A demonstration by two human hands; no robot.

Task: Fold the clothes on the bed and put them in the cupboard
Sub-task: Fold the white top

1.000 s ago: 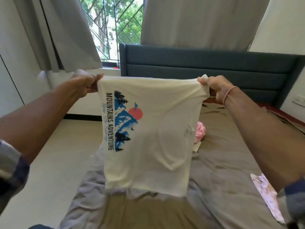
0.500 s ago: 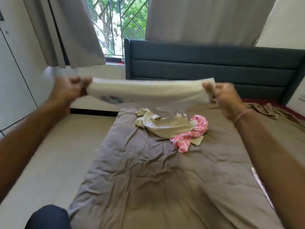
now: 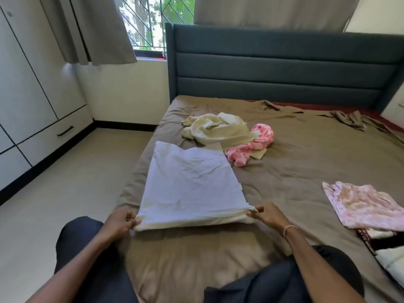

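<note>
A white T-shirt (image 3: 190, 184) lies flat on the brown bed sheet (image 3: 295, 171), plain side up, its print hidden. My left hand (image 3: 120, 221) pinches its near left corner. My right hand (image 3: 270, 216) pinches its near right corner. Beyond the shirt lie a crumpled cream garment (image 3: 216, 127) and a crumpled pink patterned one (image 3: 253, 144). A folded pale pink floral garment (image 3: 363, 204) rests at the right of the bed. The white cupboard (image 3: 28, 95) stands along the left wall, doors closed.
A dark blue padded headboard (image 3: 282, 66) closes the far end of the bed. Grey curtains (image 3: 87, 29) hang beside a barred window. Bare floor (image 3: 65, 182) runs between bed and cupboard. My knees in dark trousers rest on the bed's near edge. More fabric lies at the far right edge.
The T-shirt was held up in the air with its print facing me. Both hands swung it forward and down, and it now lies spread on the bed.
</note>
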